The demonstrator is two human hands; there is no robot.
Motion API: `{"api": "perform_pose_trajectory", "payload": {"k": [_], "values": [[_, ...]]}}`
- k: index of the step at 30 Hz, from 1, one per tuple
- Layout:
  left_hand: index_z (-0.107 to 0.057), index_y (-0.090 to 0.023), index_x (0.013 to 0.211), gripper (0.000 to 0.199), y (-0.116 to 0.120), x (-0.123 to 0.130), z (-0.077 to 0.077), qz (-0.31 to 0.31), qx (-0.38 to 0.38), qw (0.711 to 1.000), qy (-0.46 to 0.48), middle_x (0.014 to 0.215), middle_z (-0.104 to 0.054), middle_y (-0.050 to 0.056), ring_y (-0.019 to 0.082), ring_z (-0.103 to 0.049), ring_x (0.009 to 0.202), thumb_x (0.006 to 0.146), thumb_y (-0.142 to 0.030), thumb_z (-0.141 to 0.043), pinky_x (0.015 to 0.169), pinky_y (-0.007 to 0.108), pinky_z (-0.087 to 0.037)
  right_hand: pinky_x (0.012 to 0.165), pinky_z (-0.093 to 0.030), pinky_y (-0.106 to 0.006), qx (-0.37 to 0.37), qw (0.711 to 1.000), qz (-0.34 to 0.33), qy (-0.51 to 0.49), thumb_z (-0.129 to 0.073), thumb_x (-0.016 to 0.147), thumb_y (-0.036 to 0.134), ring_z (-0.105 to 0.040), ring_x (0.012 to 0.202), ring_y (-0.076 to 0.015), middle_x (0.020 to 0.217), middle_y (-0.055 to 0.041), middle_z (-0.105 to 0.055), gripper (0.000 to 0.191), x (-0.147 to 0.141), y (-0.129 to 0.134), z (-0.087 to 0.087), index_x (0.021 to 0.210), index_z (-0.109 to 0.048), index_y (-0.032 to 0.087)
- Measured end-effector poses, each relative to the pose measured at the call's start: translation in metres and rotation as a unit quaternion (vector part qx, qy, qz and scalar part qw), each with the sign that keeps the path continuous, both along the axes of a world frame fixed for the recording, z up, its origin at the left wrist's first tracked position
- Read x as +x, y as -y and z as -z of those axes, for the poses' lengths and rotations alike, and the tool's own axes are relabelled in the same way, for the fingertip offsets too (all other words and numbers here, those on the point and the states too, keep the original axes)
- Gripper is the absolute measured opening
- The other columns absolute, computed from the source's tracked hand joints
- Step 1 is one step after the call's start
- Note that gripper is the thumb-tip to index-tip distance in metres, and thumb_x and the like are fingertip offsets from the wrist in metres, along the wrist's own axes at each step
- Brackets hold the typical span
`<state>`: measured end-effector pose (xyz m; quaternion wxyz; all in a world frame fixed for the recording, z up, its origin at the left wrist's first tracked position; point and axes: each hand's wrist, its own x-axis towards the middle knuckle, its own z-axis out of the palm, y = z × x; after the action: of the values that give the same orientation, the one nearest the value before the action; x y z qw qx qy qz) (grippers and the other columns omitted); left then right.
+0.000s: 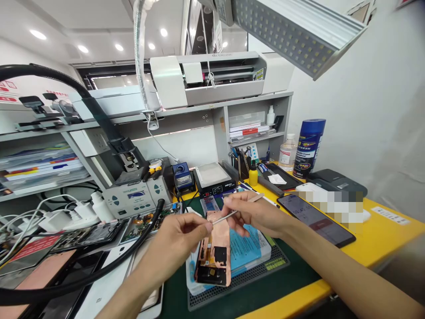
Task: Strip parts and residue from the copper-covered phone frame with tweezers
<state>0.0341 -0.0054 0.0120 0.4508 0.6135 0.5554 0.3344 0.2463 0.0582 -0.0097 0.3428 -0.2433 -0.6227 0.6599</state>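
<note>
My right hand grips a thin metal pry tool, whose flat back end sticks out above the fingers. The thumb and forefinger of my left hand are pinched together at the tool's front tip; whatever else may lie between them is too small to see. Below both hands lies a phone screen assembly with its copper-coloured back up and black patches near the lower end. It rests on a blue and white flat box, which sits on a dark perforated mat.
Phone parts and a thick black hose crowd the left. A grey control station and a heating plate stand behind. To the right are a phone showing a timer, a spray can and a clear bottle. A lamp hangs overhead.
</note>
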Motion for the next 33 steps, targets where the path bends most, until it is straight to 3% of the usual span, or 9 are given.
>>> {"api": "perform_pose_trajectory", "payload": {"k": [5, 11, 14, 18, 21, 24, 29, 33], "values": [[-0.066, -0.018, 0.076, 0.038, -0.010, -0.020, -0.012, -0.030, 0.040, 0.999, -0.012, 0.052, -0.042, -0.006, 0.009, -0.031, 0.047, 0.084, -0.055, -0.065, 0.043, 0.023, -0.022, 0.045, -0.042, -0.020, 0.058, 0.995, 0.081, -0.006, -0.061, 0.092, 0.050, -0.055, 0.053, -0.0089, 0.076, -0.0039, -0.067, 0.038, 0.016, -0.013, -0.005, 0.093, -0.069, 0.013], [-0.065, -0.017, 0.073, 0.042, -0.016, -0.025, -0.009, -0.008, 0.076, 0.994, -0.075, 0.050, -0.036, -0.008, 0.008, -0.026, 0.049, 0.087, -0.057, -0.060, 0.047, 0.024, -0.017, 0.060, -0.045, -0.025, 0.212, 0.961, 0.120, 0.128, -0.078, 0.079, 0.040, -0.060, 0.066, -0.0157, 0.074, -0.0054, -0.073, 0.025, 0.023, -0.013, -0.009, 0.084, -0.080, 0.015], [-0.066, -0.018, 0.073, 0.036, -0.017, -0.015, -0.002, 0.026, 0.092, 0.991, -0.092, 0.057, -0.046, -0.006, 0.009, -0.033, 0.052, 0.089, -0.050, -0.060, 0.049, 0.023, -0.022, 0.052, -0.037, -0.023, 0.274, 0.936, 0.083, 0.202, -0.075, 0.081, 0.040, -0.054, 0.059, -0.0140, 0.066, -0.0020, -0.068, 0.024, 0.018, -0.006, -0.009, 0.084, -0.081, 0.017], [-0.065, -0.021, 0.075, 0.030, -0.013, -0.006, 0.005, 0.078, 0.110, 0.985, -0.109, 0.070, -0.063, -0.002, 0.014, -0.053, 0.066, 0.093, -0.043, -0.056, 0.061, 0.023, -0.037, 0.045, -0.028, -0.021, 0.292, 0.924, -0.021, 0.247, -0.056, 0.095, 0.035, -0.041, 0.049, -0.0090, 0.061, 0.0014, -0.060, 0.030, 0.012, 0.002, -0.010, 0.087, -0.077, 0.016], [-0.059, -0.022, 0.075, 0.034, -0.008, -0.007, 0.006, 0.111, 0.136, 0.968, -0.178, 0.071, -0.062, -0.002, 0.014, -0.054, 0.067, 0.098, -0.045, -0.046, 0.061, 0.024, -0.038, 0.047, -0.028, -0.020, 0.270, 0.932, -0.054, 0.233, -0.056, 0.094, 0.027, -0.038, 0.053, -0.0083, 0.064, 0.0027, -0.057, 0.023, 0.008, 0.006, -0.010, 0.088, -0.074, 0.015], [-0.052, -0.023, 0.072, 0.038, -0.003, -0.012, 0.005, 0.133, 0.167, 0.941, -0.261, 0.070, -0.058, -0.004, 0.013, -0.049, 0.063, 0.100, -0.046, -0.040, 0.058, 0.025, -0.034, 0.048, -0.030, -0.020, 0.270, 0.932, -0.041, 0.239, -0.061, 0.092, 0.026, -0.040, 0.056, -0.0088, 0.067, 0.0028, -0.057, 0.017, 0.004, 0.010, -0.009, 0.088, -0.074, 0.015], [-0.056, -0.024, 0.071, 0.035, 0.002, -0.021, 0.003, 0.127, 0.105, 0.946, -0.279, 0.066, -0.050, -0.005, 0.013, -0.044, 0.061, 0.098, -0.044, -0.044, 0.055, 0.025, -0.030, 0.064, -0.042, -0.020, 0.336, 0.916, -0.016, 0.216, -0.064, 0.092, 0.020, -0.060, 0.072, -0.0119, 0.082, 0.0002, -0.071, 0.012, -0.001, 0.018, -0.009, 0.090, -0.075, 0.017], [-0.058, -0.023, 0.070, 0.033, 0.001, -0.025, 0.005, 0.111, 0.034, 0.977, -0.178, 0.062, -0.042, -0.006, 0.012, -0.036, 0.059, 0.092, -0.046, -0.052, 0.053, 0.025, -0.026, 0.066, -0.042, -0.020, 0.398, 0.894, 0.010, 0.207, -0.065, 0.092, 0.016, -0.061, 0.071, -0.0117, 0.079, 0.0002, -0.072, 0.011, -0.001, 0.021, -0.009, 0.087, -0.075, 0.017]]}}
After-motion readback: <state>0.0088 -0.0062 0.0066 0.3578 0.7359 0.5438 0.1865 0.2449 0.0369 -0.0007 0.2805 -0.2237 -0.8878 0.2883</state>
